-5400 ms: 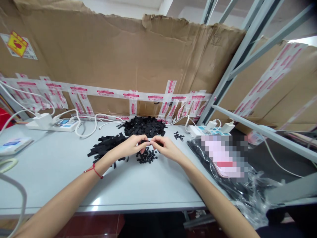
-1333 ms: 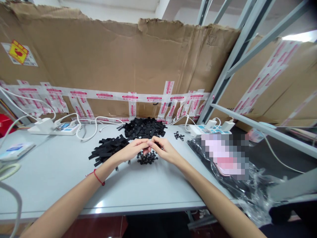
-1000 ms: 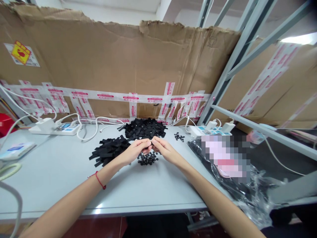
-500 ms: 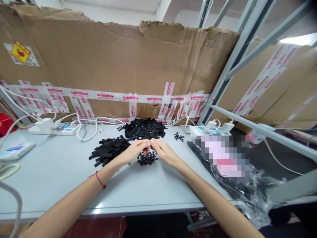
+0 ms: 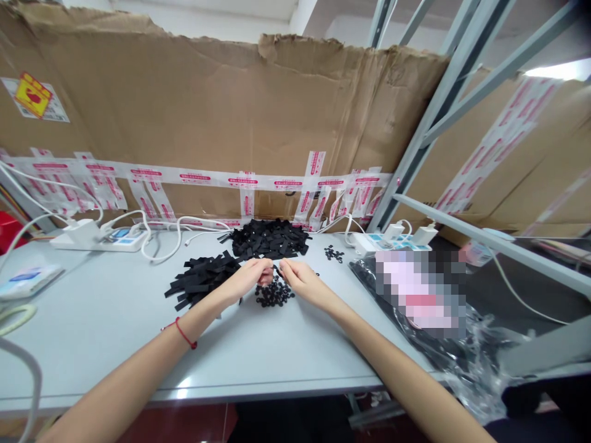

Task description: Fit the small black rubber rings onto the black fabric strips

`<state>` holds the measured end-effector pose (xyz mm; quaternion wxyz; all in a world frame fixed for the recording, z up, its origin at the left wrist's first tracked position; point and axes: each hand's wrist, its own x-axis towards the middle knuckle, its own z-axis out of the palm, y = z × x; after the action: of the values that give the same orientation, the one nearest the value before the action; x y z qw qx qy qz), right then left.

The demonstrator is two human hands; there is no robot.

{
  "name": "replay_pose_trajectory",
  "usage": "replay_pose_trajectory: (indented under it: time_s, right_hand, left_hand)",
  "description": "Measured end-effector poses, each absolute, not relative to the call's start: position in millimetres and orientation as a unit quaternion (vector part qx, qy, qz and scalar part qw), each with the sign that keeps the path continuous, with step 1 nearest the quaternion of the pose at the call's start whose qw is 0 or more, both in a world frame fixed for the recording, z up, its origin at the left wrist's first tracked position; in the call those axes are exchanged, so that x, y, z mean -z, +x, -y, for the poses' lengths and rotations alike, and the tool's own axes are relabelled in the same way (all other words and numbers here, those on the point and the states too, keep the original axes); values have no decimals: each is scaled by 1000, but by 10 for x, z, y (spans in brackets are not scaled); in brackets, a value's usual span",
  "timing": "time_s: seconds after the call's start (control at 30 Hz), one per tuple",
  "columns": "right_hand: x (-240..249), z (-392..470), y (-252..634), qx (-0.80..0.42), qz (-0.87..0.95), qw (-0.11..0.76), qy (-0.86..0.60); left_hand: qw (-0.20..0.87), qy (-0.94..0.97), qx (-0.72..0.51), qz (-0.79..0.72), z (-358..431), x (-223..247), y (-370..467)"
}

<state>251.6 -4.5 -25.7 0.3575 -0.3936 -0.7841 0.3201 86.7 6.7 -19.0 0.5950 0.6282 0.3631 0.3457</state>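
My left hand (image 5: 252,278) is closed, its fingers curled together above the table between two piles. What it pinches, if anything, is hidden. Just to its right, my right hand (image 5: 302,281) pinches a short black strip (image 5: 277,269), which shows in the narrow gap between both hands. Under the hands lies a heap of small black rings (image 5: 274,295). A pile of flat black strips (image 5: 201,280) sits beside my left hand. Farther back, against the cardboard, is a larger pile of black pieces (image 5: 270,239). A few loose black rings (image 5: 333,253) lie off to the right.
A cardboard wall (image 5: 207,111) stands along the table's back edge. White power strips (image 5: 104,239) with cables lie at the back left and back right. On the right are a black plastic bag (image 5: 397,307) and a metal frame (image 5: 415,141). A white packet (image 5: 30,280) lies at left.
My hands have drawn slightly apart; their fingertips were together before. A black strip now shows between them. The left hand has shifted a little to the left.
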Motion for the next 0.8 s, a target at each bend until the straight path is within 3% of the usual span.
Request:
replay_pose_trajectory:
  time_s: [0.13, 0.37, 0.6, 0.8]
  right_hand:
    - [269, 46, 2514, -312, 791, 340, -401]
    - [240, 51, 2533, -311, 798, 305, -416]
    - [190, 30, 2595, -302, 795, 287, -441]
    - [5, -21, 2819, -149, 746, 251, -599]
  left_hand:
    - [580, 631, -285, -428, -130, 252, 817]
    - [393, 769, -227, -450, -88, 229, 729]
    - [365, 801, -170, -444, -32, -73, 641]
    - [177, 804, -167, -542, -136, -359, 202]
